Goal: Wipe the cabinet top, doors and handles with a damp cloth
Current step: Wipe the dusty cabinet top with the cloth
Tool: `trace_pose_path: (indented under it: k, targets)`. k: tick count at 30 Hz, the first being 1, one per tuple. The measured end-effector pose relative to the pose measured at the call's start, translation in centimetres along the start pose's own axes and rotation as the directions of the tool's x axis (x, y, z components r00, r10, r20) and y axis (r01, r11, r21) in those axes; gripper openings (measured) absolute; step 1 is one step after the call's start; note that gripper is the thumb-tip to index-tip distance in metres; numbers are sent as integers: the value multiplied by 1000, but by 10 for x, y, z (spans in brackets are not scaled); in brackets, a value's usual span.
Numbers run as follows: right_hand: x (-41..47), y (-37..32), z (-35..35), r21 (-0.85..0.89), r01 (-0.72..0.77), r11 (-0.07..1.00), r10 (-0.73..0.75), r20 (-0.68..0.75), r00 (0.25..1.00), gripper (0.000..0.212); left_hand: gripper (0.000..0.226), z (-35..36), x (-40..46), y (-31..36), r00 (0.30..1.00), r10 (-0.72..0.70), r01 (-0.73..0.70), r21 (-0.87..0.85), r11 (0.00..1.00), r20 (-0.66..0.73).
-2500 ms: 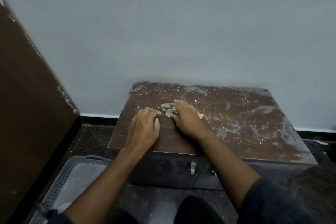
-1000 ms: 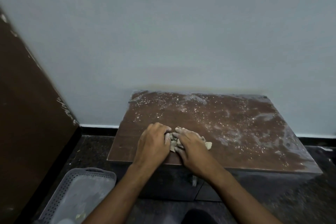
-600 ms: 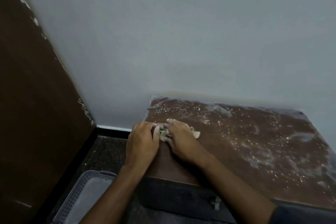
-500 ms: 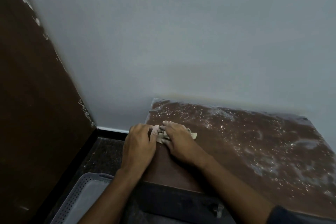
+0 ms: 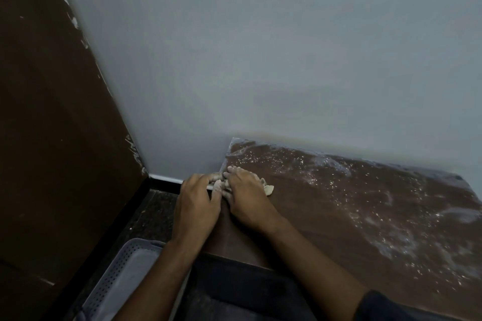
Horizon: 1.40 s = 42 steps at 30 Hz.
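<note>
Both hands [image 5: 221,200] atop cloth [image 5: 268,188], cabinet top [image 5: 365,211] edge.

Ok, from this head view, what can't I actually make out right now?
- Cloth: mostly hidden under the right hand; only a pale corner shows.
- Left hand: fingertips meet the right hand's at the cabinet top left edge; its grip on the cloth is unclear.
- Cabinet doors and handles: below the front edge, dark and covered by the forearms.
- Basket: cut off by the frame bottom.
</note>
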State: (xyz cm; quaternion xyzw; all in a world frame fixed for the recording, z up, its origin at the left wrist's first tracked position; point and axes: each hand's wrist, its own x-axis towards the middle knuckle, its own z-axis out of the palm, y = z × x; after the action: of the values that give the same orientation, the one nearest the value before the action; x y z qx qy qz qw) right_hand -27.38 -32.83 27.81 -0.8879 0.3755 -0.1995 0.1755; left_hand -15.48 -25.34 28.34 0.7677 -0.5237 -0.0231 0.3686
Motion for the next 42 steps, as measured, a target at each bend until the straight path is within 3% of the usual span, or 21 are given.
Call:
trace_pose_path:
  k: [4, 6, 13, 16, 19, 31, 38, 42]
  targets:
    - [-42, -17, -2, 103, 189, 977, -200, 118, 973, 37, 18, -3, -3, -5, 1000, -8, 8, -52, 999, -2]
    - [-56, -11, -6, 97, 244, 965, -258, 176, 950, 42, 17, -4, -5, -8, 1000, -30, 30, -57, 998, -3]
    - [-20, 13, -15, -20, -28, 999, 29, 15, 999, 49, 19, -10, -10, -13, 997, -71, 71, -65, 995, 0]
    - [-45, -23, -6, 77, 112, 991, -116, 53, 992, 46, 21, -9, -8, -17, 996, -88, 85, -94, 992, -23]
    - [-48, -28, -2, 66, 236, 969, -243, 135, 961, 51, 23, -4, -2, -21, 993, -119, 114, -128, 985, -27]
    - [84, 25, 5, -63, 8, 998, -2, 97, 995, 41, 24, -8, 7, -24, 999, -38, 35, -165, 986, -14]
    - [-20, -14, 1, 47, 108, 993, -114, 131, 985, 57, 18, 4, 6, -28, 999, -19, 14, -176, 984, -29]
    - [-85, -22, -12, 33, 172, 984, -175, 148, 973, 53, 16, 13, -3, -12, 995, 99, -94, -166, 982, 24]
